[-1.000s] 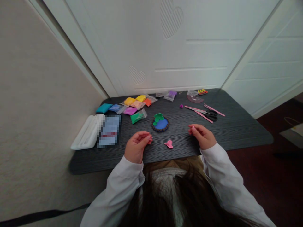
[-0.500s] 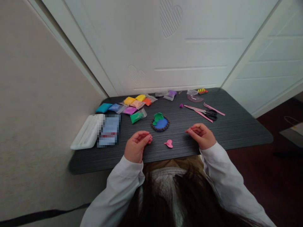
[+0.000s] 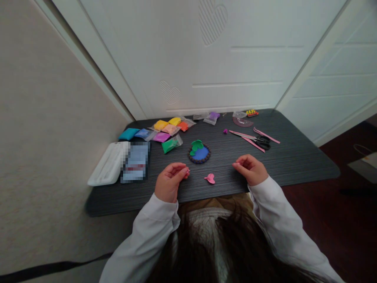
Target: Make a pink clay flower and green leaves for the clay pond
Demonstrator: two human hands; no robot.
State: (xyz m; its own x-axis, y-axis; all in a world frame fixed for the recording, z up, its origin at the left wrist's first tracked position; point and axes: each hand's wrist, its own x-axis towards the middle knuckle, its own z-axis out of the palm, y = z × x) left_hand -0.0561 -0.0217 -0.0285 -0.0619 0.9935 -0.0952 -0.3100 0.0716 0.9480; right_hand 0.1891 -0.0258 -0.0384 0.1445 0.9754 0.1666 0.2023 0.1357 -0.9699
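My left hand (image 3: 171, 182) is closed in a pinch above the near part of the table, with a small piece of pink clay (image 3: 187, 172) showing at its fingertips. Apart from it on the right, my right hand (image 3: 252, 170) pinches a tiny bit of pink clay (image 3: 237, 164), mostly hidden by the fingers. Between the hands lies a pink heart-shaped clay piece (image 3: 210, 179) with a short pointed tail. Just beyond stands a round clay pond (image 3: 201, 153), blue inside, with a brown beaded rim and green clay leaves (image 3: 197, 146) at its back left.
Bags of coloured clay (image 3: 161, 136) lie at the back left, near a white case (image 3: 108, 164) and a blurred-out flat item (image 3: 135, 162). Scissors (image 3: 262, 142), pink tools (image 3: 266, 135) and a purple clay bit (image 3: 225, 131) lie right. A white panel (image 3: 235, 67) borders the dark table (image 3: 306, 165).
My right hand has shifted very slightly, its fingertips a little further right. My left hand and the things on the table have stayed in place.
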